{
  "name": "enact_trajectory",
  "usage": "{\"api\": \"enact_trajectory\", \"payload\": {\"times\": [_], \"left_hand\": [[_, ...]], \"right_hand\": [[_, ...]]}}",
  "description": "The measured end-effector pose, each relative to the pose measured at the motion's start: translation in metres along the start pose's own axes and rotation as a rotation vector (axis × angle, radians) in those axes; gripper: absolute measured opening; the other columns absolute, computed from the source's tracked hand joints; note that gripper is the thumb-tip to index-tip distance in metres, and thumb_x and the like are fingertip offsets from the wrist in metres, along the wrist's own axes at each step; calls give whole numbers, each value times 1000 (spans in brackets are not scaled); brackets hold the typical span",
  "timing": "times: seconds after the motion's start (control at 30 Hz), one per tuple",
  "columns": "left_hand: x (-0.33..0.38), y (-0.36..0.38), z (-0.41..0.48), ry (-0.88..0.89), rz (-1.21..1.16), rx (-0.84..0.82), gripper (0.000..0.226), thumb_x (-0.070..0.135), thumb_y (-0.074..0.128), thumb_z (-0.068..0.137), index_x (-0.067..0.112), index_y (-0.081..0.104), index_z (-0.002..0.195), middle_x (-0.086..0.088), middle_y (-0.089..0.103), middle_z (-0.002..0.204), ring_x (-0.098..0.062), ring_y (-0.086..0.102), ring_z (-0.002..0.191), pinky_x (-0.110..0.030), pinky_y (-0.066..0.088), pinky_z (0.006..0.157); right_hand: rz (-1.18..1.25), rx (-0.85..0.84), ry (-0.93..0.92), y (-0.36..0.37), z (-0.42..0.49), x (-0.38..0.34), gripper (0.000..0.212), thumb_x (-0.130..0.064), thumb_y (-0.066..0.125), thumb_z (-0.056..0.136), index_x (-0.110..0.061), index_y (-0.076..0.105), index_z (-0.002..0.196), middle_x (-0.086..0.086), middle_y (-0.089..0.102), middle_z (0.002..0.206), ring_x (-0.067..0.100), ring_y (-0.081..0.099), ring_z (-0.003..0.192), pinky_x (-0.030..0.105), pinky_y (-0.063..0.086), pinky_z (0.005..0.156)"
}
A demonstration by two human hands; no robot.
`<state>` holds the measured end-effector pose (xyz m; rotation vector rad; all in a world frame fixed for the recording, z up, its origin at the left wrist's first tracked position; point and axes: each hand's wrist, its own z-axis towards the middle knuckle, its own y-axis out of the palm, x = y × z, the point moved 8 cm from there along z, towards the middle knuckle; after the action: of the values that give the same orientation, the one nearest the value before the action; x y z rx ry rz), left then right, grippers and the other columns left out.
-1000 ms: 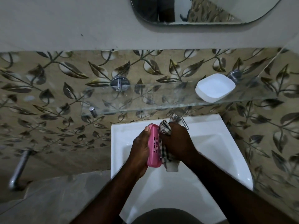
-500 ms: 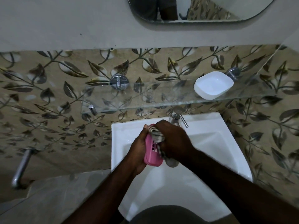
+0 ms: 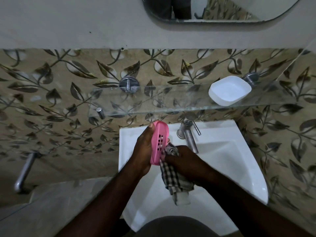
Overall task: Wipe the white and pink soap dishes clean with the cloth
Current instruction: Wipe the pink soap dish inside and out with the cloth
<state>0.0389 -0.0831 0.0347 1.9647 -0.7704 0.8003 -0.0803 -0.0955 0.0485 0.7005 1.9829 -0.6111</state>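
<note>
Holding the pink soap dish (image 3: 159,142) upright on its end above the sink (image 3: 239,159), the left hand (image 3: 144,151) is curled around its back, with the thumb near the top end. I think this is so that the face with the small drain holes turns toward the other hand. The right hand (image 3: 183,159) is closed on a bunched part of the checked cloth (image 3: 172,175) and presses it against the lower part of the dish. The loose end of the cloth hangs down over the bowl of the sink, touching nothing that I can see. Working above the sink seems sensible, because drops or dirt will fall into it and not on the floor. The white soap dish (image 3: 230,90) stands on the right part of the glass shelf (image 3: 153,101), with its hollow side up, well apart from the hands; it looks clean, but I cannot tell if it has been wiped. Room for moving is limited above: the top end of the pink dish is near the front edge of the glass shelf, and the tap (image 3: 188,135) stands just beside the right hand. Long strokes upward could knock the shelf, so I judge that short strokes, or lowering the dish toward the open bowl of the sink, would be safer. Toward the person there is more free space.
</note>
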Motion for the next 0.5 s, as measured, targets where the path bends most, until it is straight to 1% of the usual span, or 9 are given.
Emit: {"api": "enact_trajectory", "payload": {"times": [0.07, 0.13, 0.23, 0.27, 0.33, 0.4, 0.43, 0.47, 0.5], "left_hand": [[1, 2, 2, -81, -100, -31, 74, 61, 53, 75, 8, 56, 126, -20, 70, 101, -30, 67, 89, -41, 55, 81], [0, 7, 2, -138, -178, -62, 75, 61, 51, 77, 5, 55, 126, -18, 70, 97, -32, 65, 91, -43, 52, 83], [-6, 15, 0, -168, -249, -105, 71, 61, 44, 86, 5, 56, 128, -20, 68, 109, -34, 63, 99, -45, 49, 89], [-8, 17, -1, -178, -265, -118, 70, 61, 42, 88, 5, 56, 128, -21, 67, 112, -34, 62, 100, -45, 48, 90], [-13, 14, 0, -195, -274, -139, 72, 62, 41, 88, 5, 54, 131, -21, 64, 115, -35, 61, 101, -45, 49, 89], [-16, 10, 1, -201, -250, -148, 74, 64, 41, 88, 6, 53, 133, -19, 65, 114, -34, 62, 98, -44, 51, 83], [-18, 10, 0, -202, -225, -149, 72, 63, 41, 88, 8, 55, 132, -18, 66, 110, -32, 64, 95, -42, 53, 80], [-21, 12, -1, -210, -201, -153, 69, 63, 40, 89, 9, 59, 127, -17, 68, 106, -30, 66, 91, -40, 53, 77], [-24, 17, -2, -224, -186, -164, 65, 62, 38, 91, 10, 63, 121, -16, 70, 103, -29, 68, 89, -39, 54, 77]], "right_hand": [[297, -25, -1, 0, -1, -8, 18, -19, 64, 89, -3, 70, 93, 23, 67, 82, 31, 67, 67, 45, 57, 66], [549, 8, -14, -8, -1, -20, 24, -17, 59, 93, 4, 68, 102, 24, 69, 89, 28, 69, 69, 35, 57, 60], [659, 186, -31, -31, 4, -23, 30, -24, 59, 94, 2, 68, 104, 22, 72, 95, 27, 72, 76, 35, 58, 63], [645, 227, -22, -37, 3, -21, 32, -24, 60, 94, 4, 68, 106, 22, 71, 97, 26, 72, 76, 36, 59, 65], [588, 243, -34, -45, 0, -20, 26, -14, 62, 92, 5, 65, 110, 22, 70, 99, 25, 71, 77, 37, 60, 67], [452, 291, -109, -55, -5, -25, 25, -1, 68, 84, -4, 64, 108, 16, 72, 99, 23, 72, 81, 37, 60, 71], [297, 360, -158, -61, -7, -29, 28, 0, 71, 80, -10, 65, 105, 12, 73, 97, 19, 72, 83, 35, 59, 73], [96, 438, -224, -63, -10, -38, 27, -2, 72, 78, -13, 66, 101, 6, 74, 91, 10, 71, 82, 29, 57, 75], [-90, 478, -300, -56, -12, -47, 22, -4, 72, 77, -14, 68, 96, -1, 72, 83, -4, 67, 77, 17, 52, 75]]}}
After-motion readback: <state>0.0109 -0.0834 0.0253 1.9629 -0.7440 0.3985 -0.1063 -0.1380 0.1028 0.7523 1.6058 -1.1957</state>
